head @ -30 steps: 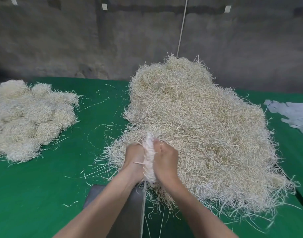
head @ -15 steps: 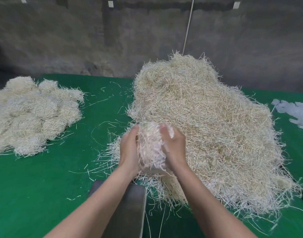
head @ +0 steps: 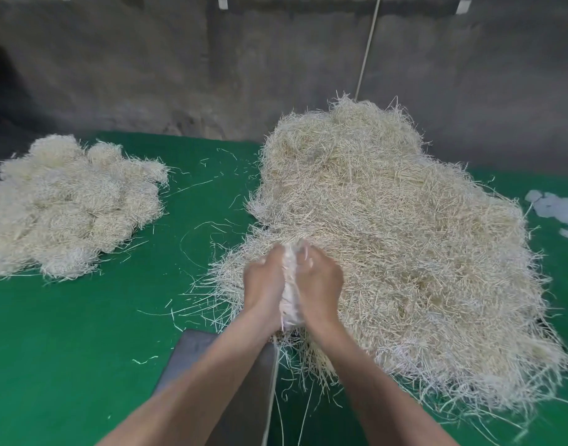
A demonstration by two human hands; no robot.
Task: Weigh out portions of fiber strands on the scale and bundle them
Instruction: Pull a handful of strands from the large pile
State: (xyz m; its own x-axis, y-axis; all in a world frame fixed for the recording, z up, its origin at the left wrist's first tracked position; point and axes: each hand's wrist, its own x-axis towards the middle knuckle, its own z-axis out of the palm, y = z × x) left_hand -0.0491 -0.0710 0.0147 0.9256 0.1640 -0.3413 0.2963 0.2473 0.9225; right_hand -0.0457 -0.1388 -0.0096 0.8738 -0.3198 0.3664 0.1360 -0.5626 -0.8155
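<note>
While the left hand (head: 265, 280) and right hand (head: 320, 281) curl tight around a wad of fiber strands (head: 290, 284) at the near edge of the loose heap (head: 389, 236) (just beyond the grey scale (head: 191, 354)), it looks light, springy and shedding, best gripped around its middle.

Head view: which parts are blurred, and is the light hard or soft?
Head view: the handful of strands gripped between the left hand and the right hand is smeared by motion, and the fingertips too; head view: the big pile is fairly sharp; head view: the light is soft and even, with no glare on the green cover.
</note>
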